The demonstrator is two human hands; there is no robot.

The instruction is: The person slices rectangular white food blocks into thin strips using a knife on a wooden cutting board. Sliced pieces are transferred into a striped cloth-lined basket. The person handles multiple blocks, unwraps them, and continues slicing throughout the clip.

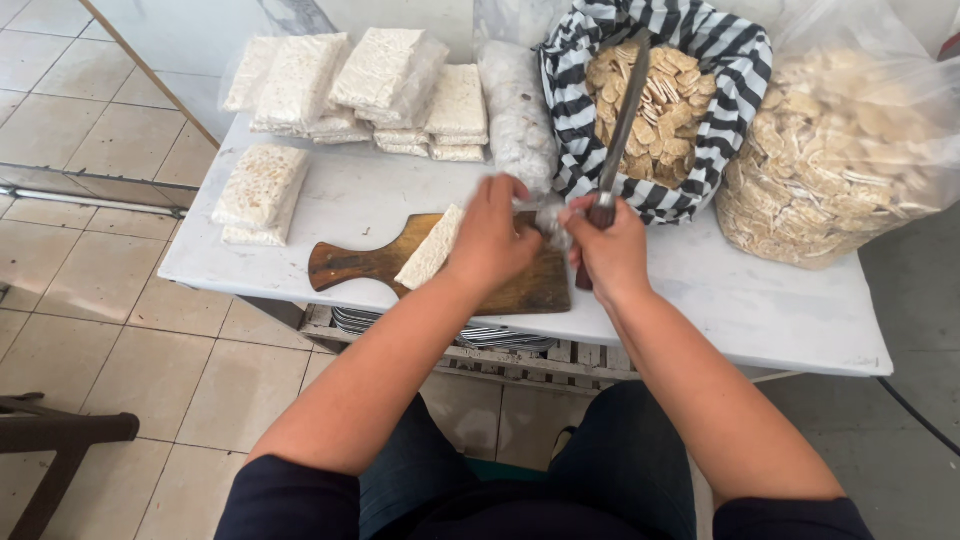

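Item: we are clamping our right hand (610, 250) on the stiff knife (622, 120) handle, our left hand (492, 240) pinching thin, slippery plastic wrap (545, 215) over the pale, crumbly block (432, 248).

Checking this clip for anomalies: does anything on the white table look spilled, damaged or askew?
Nothing looks spilled or broken. One oddity: the long knife in the right hand points blade-up over the striped bag of sliced pieces while both hands pull at clear plastic wrap. The pale block lies angled on the brown wooden cutting board.

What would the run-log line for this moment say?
left hand: on clear plastic wrap | right hand: holds knife | tempeh block: on wooden cutting board | table: white
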